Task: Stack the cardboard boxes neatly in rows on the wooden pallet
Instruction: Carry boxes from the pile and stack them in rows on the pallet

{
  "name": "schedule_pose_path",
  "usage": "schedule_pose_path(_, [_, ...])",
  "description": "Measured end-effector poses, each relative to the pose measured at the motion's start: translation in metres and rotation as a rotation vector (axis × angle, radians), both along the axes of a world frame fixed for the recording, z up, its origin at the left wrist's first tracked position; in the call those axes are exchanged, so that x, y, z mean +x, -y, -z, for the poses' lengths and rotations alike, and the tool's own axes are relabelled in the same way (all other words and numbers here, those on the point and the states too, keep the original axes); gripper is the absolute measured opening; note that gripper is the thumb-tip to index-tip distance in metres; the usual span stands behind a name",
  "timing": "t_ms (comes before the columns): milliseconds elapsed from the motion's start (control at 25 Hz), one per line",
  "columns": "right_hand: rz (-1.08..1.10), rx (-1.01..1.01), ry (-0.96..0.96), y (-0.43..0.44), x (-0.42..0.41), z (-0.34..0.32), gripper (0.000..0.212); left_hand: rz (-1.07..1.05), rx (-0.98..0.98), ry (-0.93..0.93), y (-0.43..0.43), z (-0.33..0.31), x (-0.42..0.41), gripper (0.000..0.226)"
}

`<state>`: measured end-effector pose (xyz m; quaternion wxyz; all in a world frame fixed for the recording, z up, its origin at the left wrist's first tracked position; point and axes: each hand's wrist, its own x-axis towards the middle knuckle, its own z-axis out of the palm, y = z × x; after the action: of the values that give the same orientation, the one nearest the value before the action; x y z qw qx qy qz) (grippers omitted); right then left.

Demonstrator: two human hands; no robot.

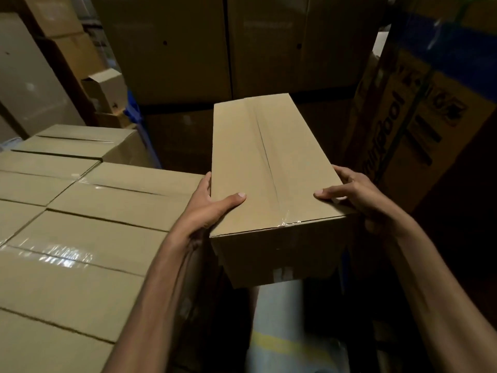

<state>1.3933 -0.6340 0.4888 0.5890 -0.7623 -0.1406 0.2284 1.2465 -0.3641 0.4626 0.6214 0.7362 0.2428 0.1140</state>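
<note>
Fingers curl round the near end of the cardboard box [263,162]: my left hand [212,203] clamps its left side, my right hand [349,192] its right, each thumb lying flat on the taped lid. I hold the box off the floor, its long side pointing away from me, just right of the stacked boxes [94,224], whose tops lie in rows. Large cartons [188,49] stand behind, and a printed carton [411,130] stands at right.
</note>
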Motion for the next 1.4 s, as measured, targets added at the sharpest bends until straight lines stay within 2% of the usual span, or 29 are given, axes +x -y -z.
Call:
schedule_pose_path(160, [0.017, -0.059, -0.054, -0.04, 0.096, -0.014, 0.055, -0.049, -0.042, -0.073, -0.041, -0.013, 0.09, 0.083])
schedule_pose_path(280, [-0.055, -0.131, -0.061, -0.074, 0.175, -0.015, 0.055, -0.094, -0.044, -0.107, -0.067, -0.015, 0.15, 0.072])
schedule_pose_path(440, [-0.169, -0.137, -0.051, -0.133, 0.284, -0.005, 0.038, -0.214, -0.08, -0.095, -0.106, -0.003, 0.225, 0.071])
schedule_pose_path(520, [-0.253, -0.145, -0.029, -0.169, 0.332, -0.001, 0.046, -0.307, -0.12, -0.082, -0.126, 0.003, 0.254, 0.068])
schedule_pose_path(680, [-0.467, -0.182, -0.007, -0.246, 0.404, 0.004, 0.062, -0.479, -0.182, -0.061, -0.16, 0.018, 0.285, 0.077])
schedule_pose_path(760, [-0.57, -0.198, -0.008, -0.286, 0.425, 0.009, 0.066, -0.572, -0.227, -0.039, -0.175, 0.022, 0.287, 0.066])
schedule_pose_path(840, [-0.663, -0.185, -0.024, -0.325, 0.435, 0.015, 0.06, -0.643, -0.238, -0.021, -0.186, 0.026, 0.289, 0.058])
schedule_pose_path(920, [-0.743, -0.167, -0.04, -0.361, 0.443, 0.027, 0.059, -0.722, -0.225, -0.006, -0.2, 0.035, 0.289, 0.06])
schedule_pose_path(1200, [-1.008, -0.135, -0.012, -0.471, 0.46, 0.063, 0.077, -0.929, -0.179, 0.0, -0.234, 0.06, 0.284, 0.071])
schedule_pose_path(1400, [-1.167, -0.13, 0.006, -0.531, 0.467, 0.09, 0.071, -1.119, -0.165, -0.004, -0.247, 0.079, 0.292, 0.071])
